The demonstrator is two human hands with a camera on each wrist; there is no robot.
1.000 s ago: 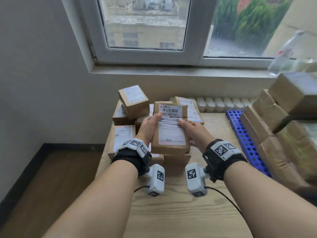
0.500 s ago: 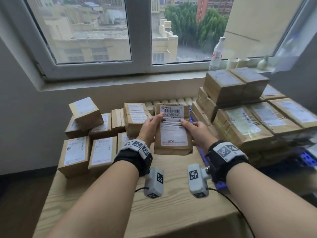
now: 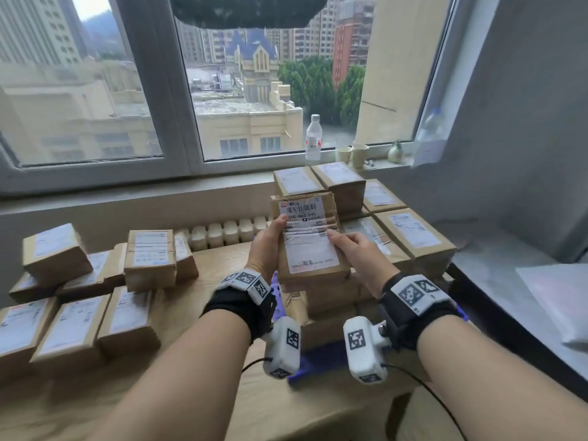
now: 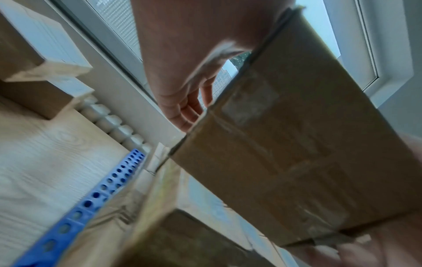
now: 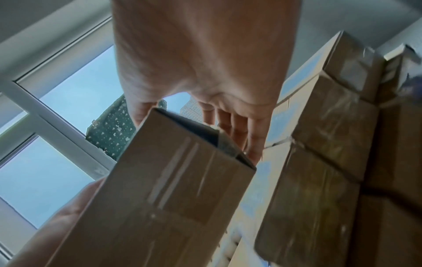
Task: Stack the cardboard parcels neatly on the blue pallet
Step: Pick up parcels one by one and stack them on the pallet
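Parcel carried from the loose pile to above the pallet stack.

Head view: the left hand (image 3: 265,246) and right hand (image 3: 358,249) grip one parcel (image 3: 307,237), which has moved rightward over the stacked parcels (image 3: 413,233). Left wrist view: the blue pallet (image 4: 100,187) edge lies below on the desk (image 4: 45,162). Right wrist view: fingers (image 5: 237,130) clasp the parcel's far edge; lowering should follow.

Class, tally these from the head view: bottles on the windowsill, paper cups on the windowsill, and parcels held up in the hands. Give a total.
Bottles: 2 (one blurred, far right)
Paper cups: 2
Held parcel: 1
Total: 5
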